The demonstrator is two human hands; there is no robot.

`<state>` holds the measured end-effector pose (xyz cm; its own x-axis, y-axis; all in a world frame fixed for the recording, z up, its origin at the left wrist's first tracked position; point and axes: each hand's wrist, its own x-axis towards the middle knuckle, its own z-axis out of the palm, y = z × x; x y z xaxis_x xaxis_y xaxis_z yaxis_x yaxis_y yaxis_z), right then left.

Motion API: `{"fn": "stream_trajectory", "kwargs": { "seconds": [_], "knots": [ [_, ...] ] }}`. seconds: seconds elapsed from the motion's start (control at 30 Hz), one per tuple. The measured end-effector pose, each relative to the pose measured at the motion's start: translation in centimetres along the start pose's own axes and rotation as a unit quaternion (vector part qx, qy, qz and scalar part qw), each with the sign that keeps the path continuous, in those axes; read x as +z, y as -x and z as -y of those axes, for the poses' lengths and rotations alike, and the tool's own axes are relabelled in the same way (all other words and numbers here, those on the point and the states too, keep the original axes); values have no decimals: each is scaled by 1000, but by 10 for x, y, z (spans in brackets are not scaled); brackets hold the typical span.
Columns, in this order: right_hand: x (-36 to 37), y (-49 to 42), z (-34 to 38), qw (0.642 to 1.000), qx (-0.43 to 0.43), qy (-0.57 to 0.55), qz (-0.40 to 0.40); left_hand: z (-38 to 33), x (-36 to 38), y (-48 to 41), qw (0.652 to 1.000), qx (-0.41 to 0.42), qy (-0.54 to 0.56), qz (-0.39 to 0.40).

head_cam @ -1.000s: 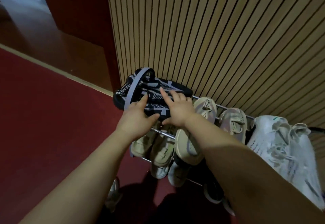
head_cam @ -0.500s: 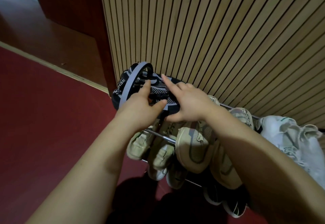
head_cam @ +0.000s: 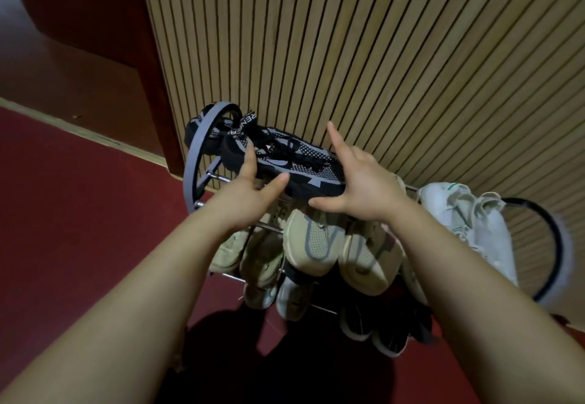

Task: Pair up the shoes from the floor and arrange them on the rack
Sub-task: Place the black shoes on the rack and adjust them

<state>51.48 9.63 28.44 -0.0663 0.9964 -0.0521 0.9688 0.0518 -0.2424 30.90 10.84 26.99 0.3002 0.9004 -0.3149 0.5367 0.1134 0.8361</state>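
Observation:
A pair of black-and-grey knit sneakers (head_cam: 294, 163) lies on the top tier of the metal shoe rack (head_cam: 193, 163), at its left end against the slatted wall. My left hand (head_cam: 250, 194) touches the near shoe's heel side, index finger on the upper and thumb at the sole edge. My right hand (head_cam: 364, 188) rests against its toe end, index finger raised and thumb under the toe. The fingers of both hands are spread. Beige sneakers (head_cam: 316, 245) sit on the tier below my hands.
White sneakers (head_cam: 468, 223) fill the rack's right end beside its round side frame (head_cam: 557, 245). Dark shoes (head_cam: 373, 327) sit on the lowest tier. The wooden slatted wall (head_cam: 380, 55) stands right behind the rack. Red floor (head_cam: 79, 213) stretches to the left.
My hands have spread apart from the top of the black sneakers to the near shoe's two ends. The view has shifted closer to the rack.

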Motion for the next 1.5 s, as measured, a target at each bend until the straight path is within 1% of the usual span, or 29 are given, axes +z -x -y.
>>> {"fn": "stream_trajectory", "kwargs": {
  "seconds": [0.1, 0.17, 0.2, 0.27, 0.33, 0.4, 0.47, 0.5, 0.57, 0.67, 0.7, 0.77, 0.83, 0.87, 0.93, 0.97, 1.03, 1.1, 1.17, 1.2, 1.23, 1.3, 1.4, 1.5],
  "knots": [
    [13, 19, 15, 997, 0, 0, -76, -1, 11, 4, 993, 36, 111, -17],
    [20, 27, 27, 991, -4, -17, -130, 0, 17, 6, 981, 53, 180, -45],
    [21, 30, 31, 989, -4, -35, -142, -1, 18, 7, 973, 72, 214, -56],
    [20, 33, 37, 987, -2, -94, -131, 1, 16, 5, 954, 111, 269, -66],
    [15, 35, 38, 977, 3, -188, -105, 1, 9, 3, 943, 131, 299, -72],
    [6, 34, 39, 946, 22, -310, -89, 0, 1, 1, 937, 134, 315, -64],
    [2, 27, 41, 901, 62, -425, -59, 1, -4, 0, 939, 132, 313, -60],
    [3, 23, 43, 881, 76, -464, -42, 2, -6, 0, 941, 131, 304, -66],
    [9, 14, 51, 855, 70, -512, -40, 3, -9, 0, 941, 136, 296, -87],
    [28, 3, 62, 816, 54, -571, -78, 3, -19, 3, 931, 142, 316, -114],
    [34, 2, 67, 804, 50, -586, -90, 3, -23, 5, 930, 144, 321, -107],
    [40, 0, 76, 786, 40, -610, -98, 4, -31, 8, 932, 136, 330, -64],
    [42, 0, 86, 791, 28, -603, -96, 8, -36, 11, 939, 123, 321, -23],
    [43, -1, 88, 795, 25, -599, -91, 9, -38, 13, 941, 119, 316, -23],
    [38, -3, 89, 806, 29, -587, -75, 11, -45, 14, 934, 107, 336, -52],
    [34, -8, 86, 819, 27, -569, -67, 12, -49, 15, 928, 100, 354, -65],
    [25, -26, 73, 861, 26, -503, -69, 14, -58, 16, 920, 87, 374, -83],
    [19, -52, 57, 913, 41, -398, -74, 17, -65, 17, 925, 83, 357, -98],
    [18, -77, 40, 968, 59, -242, -29, 21, -68, 17, 931, 80, 337, -112],
    [21, -89, 33, 983, 63, -171, 7, 23, -69, 18, 931, 75, 337, -117],
    [23, -99, 29, 989, 64, -126, 42, 24, -71, 18, 931, 70, 339, -119],
    [31, -117, 25, 989, 64, -94, 92, 25, -74, 18, 930, 69, 341, -120],
    [40, -139, 24, 988, 52, -83, 121, 26, -79, 19, 927, 76, 346, -124],
    [43, -155, 22, 983, 61, -81, 150, 28, -83, 21, 924, 80, 353, -124]
  ]
}}
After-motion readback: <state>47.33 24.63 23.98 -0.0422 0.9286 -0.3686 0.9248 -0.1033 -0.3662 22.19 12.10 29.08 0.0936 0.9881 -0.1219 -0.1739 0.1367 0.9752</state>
